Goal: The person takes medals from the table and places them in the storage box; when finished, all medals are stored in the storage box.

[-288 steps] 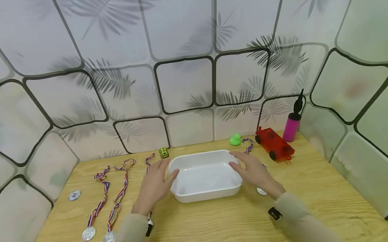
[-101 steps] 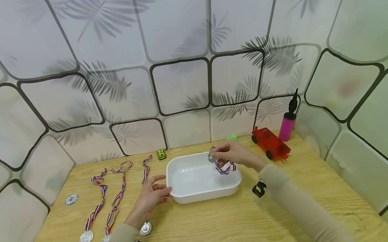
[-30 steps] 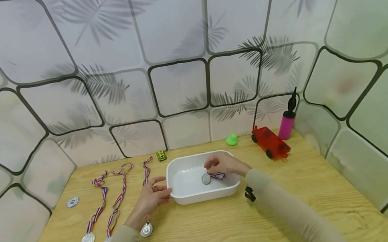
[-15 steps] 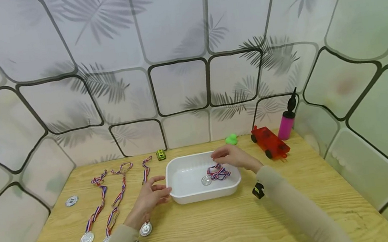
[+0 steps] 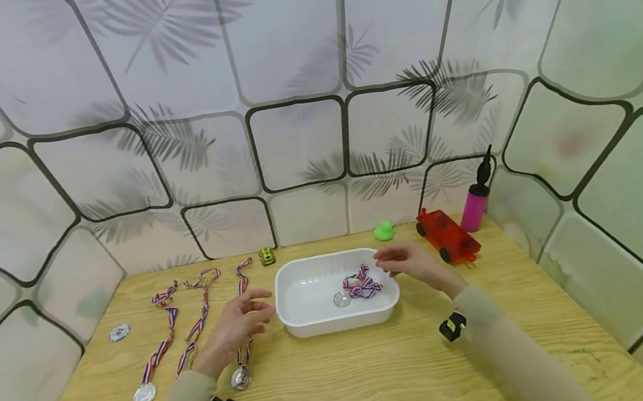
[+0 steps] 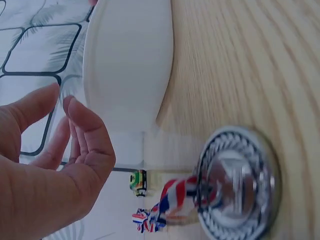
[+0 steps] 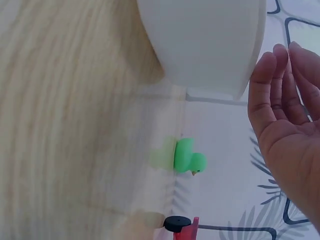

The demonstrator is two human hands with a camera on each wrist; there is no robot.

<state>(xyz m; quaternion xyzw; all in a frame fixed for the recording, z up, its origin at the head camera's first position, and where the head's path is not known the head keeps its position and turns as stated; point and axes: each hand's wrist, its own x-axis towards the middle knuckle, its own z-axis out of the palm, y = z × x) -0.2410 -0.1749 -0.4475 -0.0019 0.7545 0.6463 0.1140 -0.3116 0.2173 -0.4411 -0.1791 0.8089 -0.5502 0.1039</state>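
A white tray (image 5: 337, 324) stands mid-table. Inside it, toward the right, lies a silver medal (image 5: 342, 299) with its striped ribbon (image 5: 362, 287) bunched up. Just off the tray's left end is my left hand (image 5: 237, 324), its fingers loosely bent and holding nothing. My right hand (image 5: 416, 266) hovers by the right rim, loosely bent and holding nothing; whether its fingertips touch the rim I cannot tell. Below my left hand another silver medal (image 6: 240, 185) rests on the table, its ribbon running away toward the back and partly hidden by the hand in the head view.
Further left lie a medal (image 5: 144, 395) with a ribbon, another ribbon (image 5: 200, 322) whose medal my sleeve hides, and a round chip (image 5: 119, 332). Along the back stand a small toy car (image 5: 267, 256), a green duck (image 5: 384, 231), a red wheeled toy (image 5: 448, 237) and a pink pump (image 5: 475, 207).
Earlier my right hand carried the medal from the table's right side into the tray and let it go. Since then it has drawn right, and my left hand has come off the rim.
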